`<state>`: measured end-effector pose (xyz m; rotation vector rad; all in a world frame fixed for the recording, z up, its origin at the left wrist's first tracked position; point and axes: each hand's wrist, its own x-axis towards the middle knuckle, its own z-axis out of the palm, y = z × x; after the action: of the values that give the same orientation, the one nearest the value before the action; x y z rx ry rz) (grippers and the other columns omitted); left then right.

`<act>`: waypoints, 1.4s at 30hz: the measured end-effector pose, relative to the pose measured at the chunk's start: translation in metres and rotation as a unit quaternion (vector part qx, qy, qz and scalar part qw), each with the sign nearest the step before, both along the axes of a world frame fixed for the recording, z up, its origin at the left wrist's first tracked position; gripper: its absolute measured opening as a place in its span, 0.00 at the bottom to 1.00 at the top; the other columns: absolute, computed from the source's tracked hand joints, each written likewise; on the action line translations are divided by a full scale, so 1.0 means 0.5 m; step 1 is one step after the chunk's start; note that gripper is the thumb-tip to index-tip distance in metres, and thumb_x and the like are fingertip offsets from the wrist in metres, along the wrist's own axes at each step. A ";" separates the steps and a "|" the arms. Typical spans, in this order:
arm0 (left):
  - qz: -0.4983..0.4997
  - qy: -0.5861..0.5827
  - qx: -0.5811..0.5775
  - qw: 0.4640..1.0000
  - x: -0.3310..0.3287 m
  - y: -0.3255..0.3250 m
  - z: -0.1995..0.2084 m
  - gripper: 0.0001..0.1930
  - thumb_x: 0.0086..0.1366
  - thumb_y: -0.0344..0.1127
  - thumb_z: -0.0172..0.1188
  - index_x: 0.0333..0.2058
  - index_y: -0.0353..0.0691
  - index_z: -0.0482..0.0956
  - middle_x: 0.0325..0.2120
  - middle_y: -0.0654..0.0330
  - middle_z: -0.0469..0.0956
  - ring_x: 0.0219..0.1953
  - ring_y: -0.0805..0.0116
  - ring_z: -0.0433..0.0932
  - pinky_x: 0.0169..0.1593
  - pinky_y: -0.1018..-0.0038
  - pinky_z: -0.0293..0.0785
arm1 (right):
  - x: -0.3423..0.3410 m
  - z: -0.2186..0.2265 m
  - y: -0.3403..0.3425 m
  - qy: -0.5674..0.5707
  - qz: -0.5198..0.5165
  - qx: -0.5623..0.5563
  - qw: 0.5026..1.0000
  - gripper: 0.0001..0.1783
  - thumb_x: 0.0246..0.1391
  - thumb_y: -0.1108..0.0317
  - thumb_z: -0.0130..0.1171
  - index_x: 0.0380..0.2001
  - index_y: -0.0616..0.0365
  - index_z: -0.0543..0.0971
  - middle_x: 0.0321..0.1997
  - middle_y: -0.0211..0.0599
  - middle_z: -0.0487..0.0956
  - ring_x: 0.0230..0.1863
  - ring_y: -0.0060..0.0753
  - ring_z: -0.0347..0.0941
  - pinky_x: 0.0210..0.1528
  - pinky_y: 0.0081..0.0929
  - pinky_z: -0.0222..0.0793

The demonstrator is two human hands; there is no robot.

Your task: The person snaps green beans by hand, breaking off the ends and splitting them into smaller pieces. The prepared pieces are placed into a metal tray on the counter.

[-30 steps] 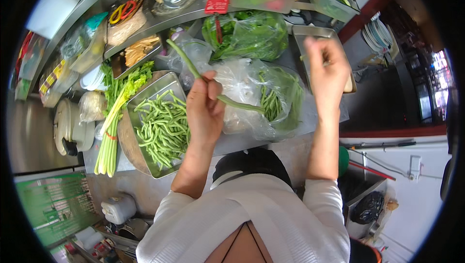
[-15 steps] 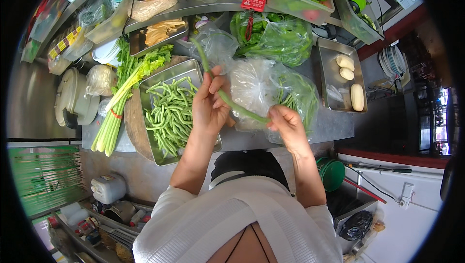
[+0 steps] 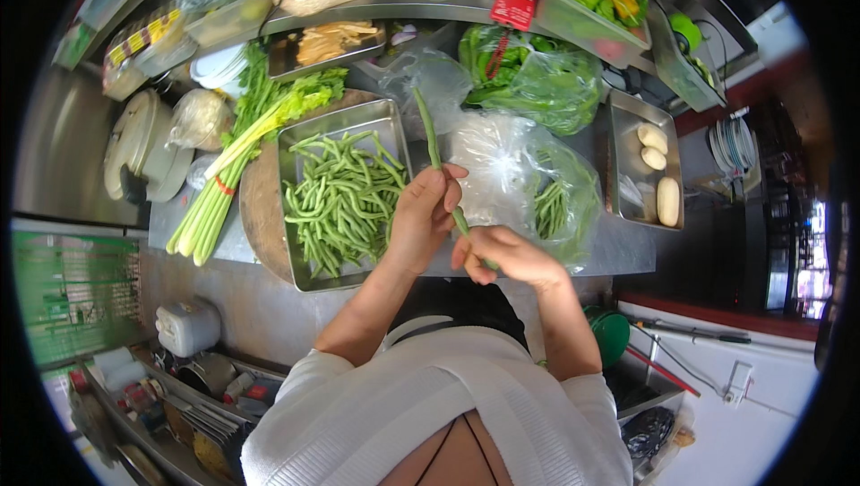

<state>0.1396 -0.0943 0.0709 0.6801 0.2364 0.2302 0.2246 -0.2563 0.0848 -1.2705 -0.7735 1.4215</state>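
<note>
A long green bean (image 3: 428, 132) is held between my two hands, over the front of the counter. My left hand (image 3: 425, 213) pinches it near its middle, and the upper part sticks out past the fingers. Lower down, my right hand (image 3: 502, 253) is closed round the bean's near end, which partly hides behind the fingers. Left of my hands, a metal tray (image 3: 291, 132) holds a heap of short green bean pieces (image 3: 345, 199). To the right, a clear plastic bag (image 3: 582, 204) has more long beans (image 3: 550, 208) inside.
Celery (image 3: 210, 199) with a red band lies beside the tray, on a round wooden board (image 3: 260, 208). Bagged green peppers (image 3: 537, 78) sit behind my hands. A metal tray (image 3: 623, 146) with peeled potatoes (image 3: 652, 138) stands at the right. A raised shelf (image 3: 412, 11) runs along the back.
Both hands have come nearer to me and closer together. The bean, strongly bent before, now runs straighter and steeper. The whole view has shifted slightly.
</note>
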 end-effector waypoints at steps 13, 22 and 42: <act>0.057 -0.029 0.670 0.740 -0.177 0.010 -0.011 0.26 0.59 0.21 0.55 0.58 0.36 0.70 0.32 0.56 0.72 0.34 0.56 0.69 0.39 0.67 0.67 | -0.025 -0.092 0.079 0.161 -0.168 -0.133 0.963 0.31 0.63 0.36 0.44 0.33 0.57 0.75 0.19 0.26 0.70 0.17 0.17 0.62 0.17 0.14 0.56; 0.070 0.067 0.765 0.637 -0.221 0.097 -0.030 0.33 0.49 0.19 0.53 0.59 0.32 0.68 0.32 0.53 0.73 0.37 0.50 0.71 0.45 0.62 0.71 | -0.097 -0.085 0.164 0.075 -0.042 -0.061 0.994 0.18 0.66 0.54 0.51 0.34 0.59 0.76 0.27 0.29 0.75 0.23 0.15 0.66 0.24 0.15 0.60; 0.390 0.223 0.548 0.705 -0.221 0.218 -0.149 0.14 0.67 0.25 0.55 0.51 0.37 0.75 0.49 0.60 0.69 0.32 0.79 0.69 0.36 0.82 0.69 | 0.127 -0.095 0.045 -0.349 -0.325 -0.118 0.871 0.10 0.54 0.66 0.59 0.35 0.60 0.78 0.47 0.47 0.78 0.48 0.47 0.74 0.51 0.36 0.68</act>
<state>0.0290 0.0149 -0.0035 1.8282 0.9005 1.0885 0.2883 -0.2340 0.0371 -2.0443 -0.5357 0.4940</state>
